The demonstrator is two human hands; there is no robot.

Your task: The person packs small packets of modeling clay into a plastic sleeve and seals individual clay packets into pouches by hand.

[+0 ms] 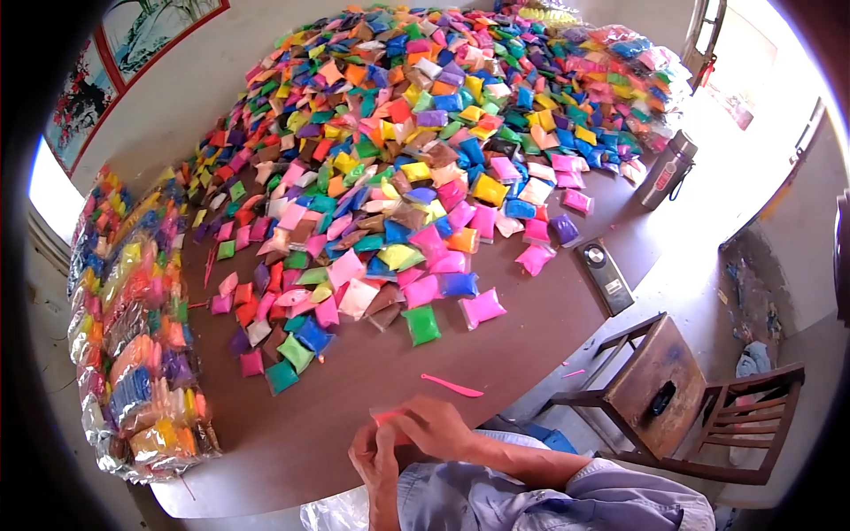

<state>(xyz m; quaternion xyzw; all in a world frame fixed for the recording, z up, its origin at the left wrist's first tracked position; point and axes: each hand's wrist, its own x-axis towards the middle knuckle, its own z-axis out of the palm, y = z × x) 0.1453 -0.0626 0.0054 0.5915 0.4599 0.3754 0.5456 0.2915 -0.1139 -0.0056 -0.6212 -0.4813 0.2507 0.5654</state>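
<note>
Red-framed pictures (150, 37), a metal flask (666, 173), and a wooden chair (651, 367) with a small black object (662, 398) on it.

Hands (438, 428) holding red packet (387, 415), pink knife (452, 385) nearby, colourful packets (425, 133) heaped on table (531, 332)

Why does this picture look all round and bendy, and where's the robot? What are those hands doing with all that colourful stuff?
There's no robot here, just a person using bare hands. The camera sits on their head and looks forward and down, so you see roughly what they see. The picture looks bent, with dark corners.

On the brown table is a huge heap of colourful packets. Clear-wrapped bundles stand at the left, and a flask at the right. A pink knife-shaped tool lies near the hands.

The left hand and right hand hold a small reddish packet together. The fingers hide much of it.
</note>
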